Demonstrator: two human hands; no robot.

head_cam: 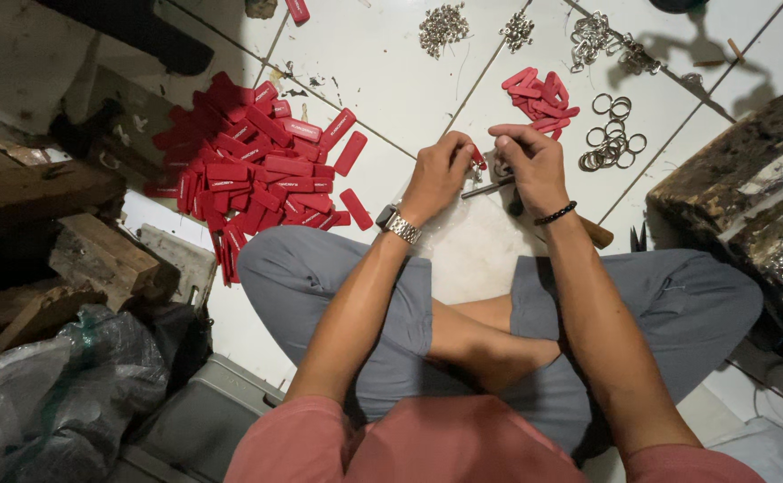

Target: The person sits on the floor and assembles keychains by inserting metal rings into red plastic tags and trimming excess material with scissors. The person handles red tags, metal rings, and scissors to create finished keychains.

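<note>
Fingers of the left hand [438,172] pinch shut on a small red rubber tag [479,159], held just above the white tiled floor [382,63] at the centre of the frame. Right beside it, the right hand [533,165] curls closed over the tag's end, its fingertips touching the left's; what it pinches is too small to tell. Under the hands lies a dark metal rod tool [485,187], with a wooden handle [597,233] poking out past the right wrist. Just above the hands sits a small pile of red tags [539,98]; silver split rings [613,134] lie scattered to its right. A big heap of red tags [257,165] fills the left of the frame, and clusters of small metal fittings [442,27] dot the top edge.
</note>
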